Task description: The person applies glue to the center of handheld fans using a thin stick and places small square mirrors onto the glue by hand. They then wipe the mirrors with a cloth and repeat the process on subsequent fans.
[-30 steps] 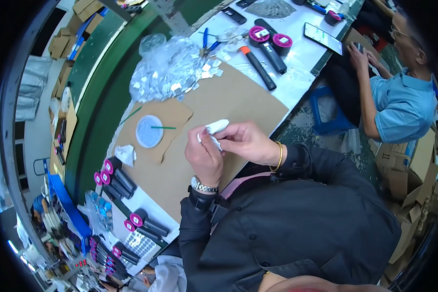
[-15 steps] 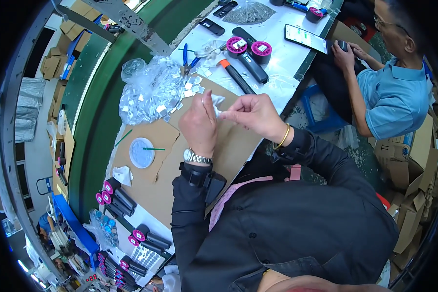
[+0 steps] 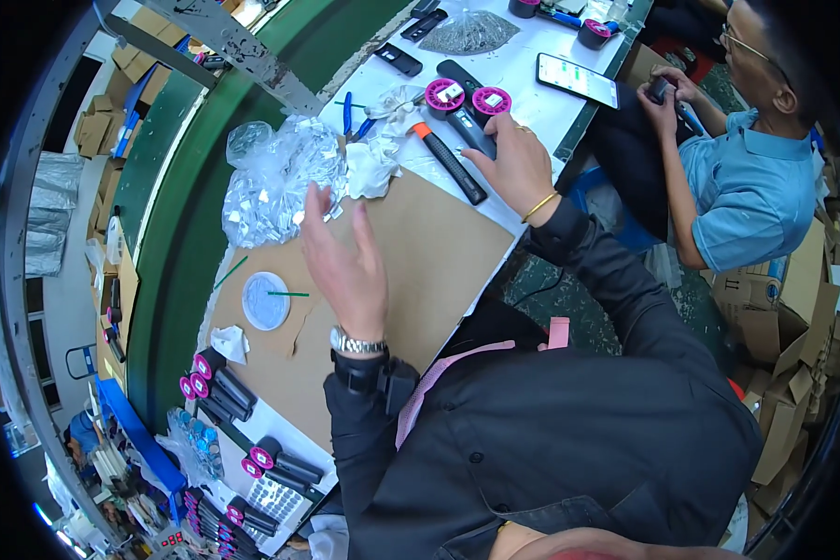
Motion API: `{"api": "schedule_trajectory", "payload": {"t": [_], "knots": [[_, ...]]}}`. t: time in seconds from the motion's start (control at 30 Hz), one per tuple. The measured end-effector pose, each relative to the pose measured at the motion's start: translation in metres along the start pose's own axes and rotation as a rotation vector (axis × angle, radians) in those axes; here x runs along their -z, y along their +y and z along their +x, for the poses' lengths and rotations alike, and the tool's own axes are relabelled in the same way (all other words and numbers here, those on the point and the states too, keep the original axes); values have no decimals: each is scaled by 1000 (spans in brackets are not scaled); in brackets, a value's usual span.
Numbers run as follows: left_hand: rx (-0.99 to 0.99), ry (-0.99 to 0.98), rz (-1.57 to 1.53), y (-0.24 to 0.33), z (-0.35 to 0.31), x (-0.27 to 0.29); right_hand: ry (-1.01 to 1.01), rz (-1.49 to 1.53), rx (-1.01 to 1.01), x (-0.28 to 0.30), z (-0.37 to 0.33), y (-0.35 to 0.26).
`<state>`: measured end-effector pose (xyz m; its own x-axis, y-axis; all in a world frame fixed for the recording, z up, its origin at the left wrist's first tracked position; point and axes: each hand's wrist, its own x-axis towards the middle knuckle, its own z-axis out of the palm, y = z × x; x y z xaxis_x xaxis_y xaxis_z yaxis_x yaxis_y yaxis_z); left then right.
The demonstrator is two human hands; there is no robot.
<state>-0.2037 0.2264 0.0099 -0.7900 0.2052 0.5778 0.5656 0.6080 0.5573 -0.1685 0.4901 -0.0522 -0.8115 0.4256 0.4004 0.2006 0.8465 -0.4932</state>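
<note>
My left hand (image 3: 347, 275) is held over the brown cardboard sheet (image 3: 420, 252), fingers apart and empty. Beside it, a crumpled white tissue (image 3: 371, 170) lies against a clear plastic bag of small silvery square pieces (image 3: 275, 177). My right hand (image 3: 521, 168) reaches over a black handheld device with a pink round end (image 3: 473, 133). Its thumb and fingers are spread around the device's side; whether they touch it is not clear. A second such device (image 3: 445, 93) lies alongside. To the left of my right hand lies a tool with an orange and black handle (image 3: 448, 163).
A white round dish (image 3: 266, 313) with a green stick sits on the cardboard. Blue-handled pliers (image 3: 349, 117) lie behind the bag. More pink-ended devices (image 3: 224, 383) line the near left. A co-worker in a blue shirt (image 3: 756, 187) sits at right, near a phone (image 3: 577, 79).
My hands have parted: the left moved left and opened, the right moved up to the black device. The white tissue, previously at my fingers, now lies by the plastic bag.
</note>
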Motion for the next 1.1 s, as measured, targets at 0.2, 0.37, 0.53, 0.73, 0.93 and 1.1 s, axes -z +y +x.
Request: {"api": "schedule_trajectory", "payload": {"t": [0.2, 0.37, 0.53, 0.73, 0.93, 1.1], "knots": [[130, -244, -190, 3, -41, -6, -36, 67, -92, -12, 6, 5], [195, -386, -397, 14, -41, -12, -183, 779, -345, -4, -3, 22], [464, -287, -863, 29, -42, -25, -266, 938, -127, 35, -50, -53], [688, -282, -1095, 17, -47, -10, -430, 764, 298, 47, -38, -64], [748, -242, -972, 1, -69, 31, 151, -83, 48, 23, 49, -14], [745, -216, -564, -24, -112, 52, -104, -333, -122, 1, 76, 1]]}}
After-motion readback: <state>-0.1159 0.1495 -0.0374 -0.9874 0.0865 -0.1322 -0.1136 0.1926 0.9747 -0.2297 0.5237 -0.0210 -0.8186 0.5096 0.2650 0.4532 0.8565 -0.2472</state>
